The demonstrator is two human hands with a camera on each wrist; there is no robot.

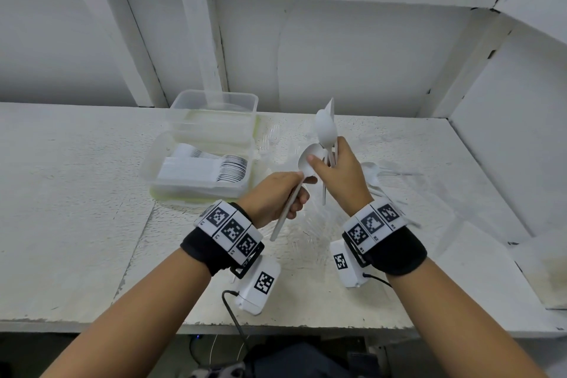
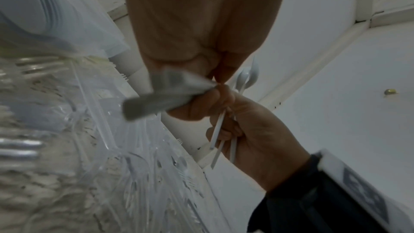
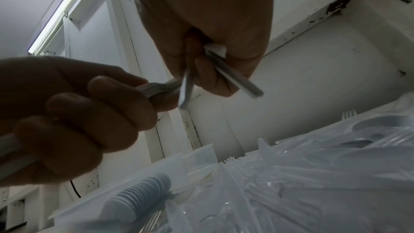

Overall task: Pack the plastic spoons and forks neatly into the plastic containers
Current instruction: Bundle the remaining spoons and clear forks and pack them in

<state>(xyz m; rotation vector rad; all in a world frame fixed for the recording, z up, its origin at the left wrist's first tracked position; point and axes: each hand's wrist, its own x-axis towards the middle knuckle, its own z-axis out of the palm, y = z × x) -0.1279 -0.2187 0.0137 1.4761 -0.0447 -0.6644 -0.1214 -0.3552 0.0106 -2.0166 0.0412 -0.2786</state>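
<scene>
My left hand (image 1: 283, 193) grips the handle of a white plastic spoon (image 1: 288, 212), its bowl (image 1: 308, 163) raised up against my right hand. My right hand (image 1: 334, 169) holds a bunch of white spoons (image 1: 325, 132) upright, bowls on top, handles sticking out below the fist (image 3: 233, 75). The two hands touch above the table. To the left stands a clear container (image 1: 196, 169) with spoons stacked neatly in a row (image 1: 233, 167). In the left wrist view the gripped handle (image 2: 156, 102) is blurred.
A second clear container (image 1: 214, 113) stands behind the filled one. A heap of loose clear and white cutlery (image 1: 383, 181) lies on a transparent sheet (image 1: 294, 242) under and right of my hands. White wall panels close the back and right side.
</scene>
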